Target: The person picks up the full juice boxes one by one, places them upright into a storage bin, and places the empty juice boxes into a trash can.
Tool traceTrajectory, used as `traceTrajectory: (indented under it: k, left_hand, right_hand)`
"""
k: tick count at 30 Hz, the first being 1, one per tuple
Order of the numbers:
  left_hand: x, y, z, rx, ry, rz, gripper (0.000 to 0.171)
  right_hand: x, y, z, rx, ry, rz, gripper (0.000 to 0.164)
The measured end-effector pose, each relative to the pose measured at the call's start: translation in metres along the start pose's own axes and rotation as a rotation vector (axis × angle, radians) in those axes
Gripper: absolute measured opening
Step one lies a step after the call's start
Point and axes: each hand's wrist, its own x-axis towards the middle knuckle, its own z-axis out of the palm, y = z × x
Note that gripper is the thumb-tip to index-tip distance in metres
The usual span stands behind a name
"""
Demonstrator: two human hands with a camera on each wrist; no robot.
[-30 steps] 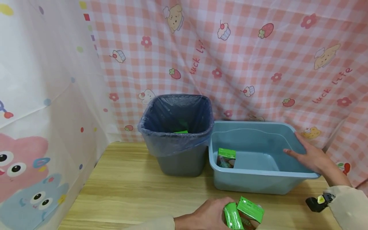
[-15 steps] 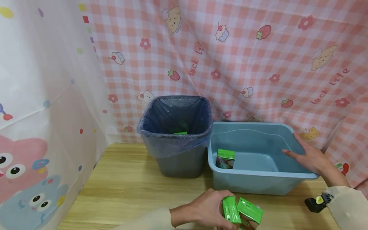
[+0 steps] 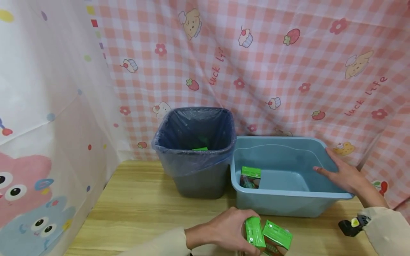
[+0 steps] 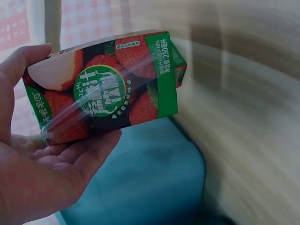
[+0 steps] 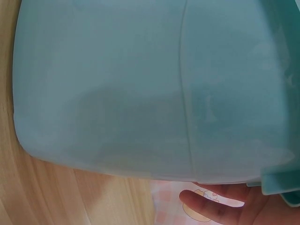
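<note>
In the head view my left hand grips a strawberry juice carton with a green top, at the table's front. The left wrist view shows thumb and fingers around this carton, a straw wrapped against its side. Just right of it stands a second juice carton, partly behind the held one in the left wrist view. My right hand holds the right end of the blue tub, thumb inside the rim and the other fingers outside. One juice carton stands in the tub's left end.
A grey bin lined with a clear bag stands left of the tub, a green-topped box partly visible inside. Wooden tabletop lies in front. A checked cloth hangs behind, a white printed cloth at left.
My left hand has shifted slightly up and left in the head view, carrying its carton. My right hand stays on the tub's end. The view itself has drifted a little.
</note>
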Motion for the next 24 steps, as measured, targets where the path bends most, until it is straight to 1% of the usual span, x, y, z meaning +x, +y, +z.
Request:
traceTrajectory:
  k: [5,8,12,16,18,20,24]
  left_hand:
    - [0.000,0.003,-0.013,-0.046,-0.034,0.044,0.055]
    - [0.000,0.009,-0.025,-0.048,-0.034,0.078,0.055]
    - [0.001,0.020,-0.043,0.004,-0.005,0.115,0.056]
    - [0.003,0.031,-0.063,0.013,0.007,0.139,0.057]
    - [0.003,0.036,-0.074,-0.020,0.000,0.146,0.058]
    - [0.005,0.041,-0.083,-0.051,0.007,0.151,0.060]
    - [0.009,0.052,-0.100,-0.124,0.041,0.150,0.062]
  right_hand:
    - [0.000,0.000,-0.001,-0.002,0.002,0.006,0.101]
    - [-0.001,-0.001,-0.001,0.001,0.003,0.006,0.101]
    - [-0.001,-0.002,0.000,-0.003,0.010,0.000,0.101]
    - [0.000,-0.002,0.001,-0.008,0.020,-0.004,0.101]
    - [0.000,-0.002,0.001,-0.007,0.018,0.001,0.102]
    - [0.001,-0.001,0.001,-0.008,0.015,0.007,0.103]
    - [0.002,0.000,0.001,-0.010,0.009,0.019,0.103]
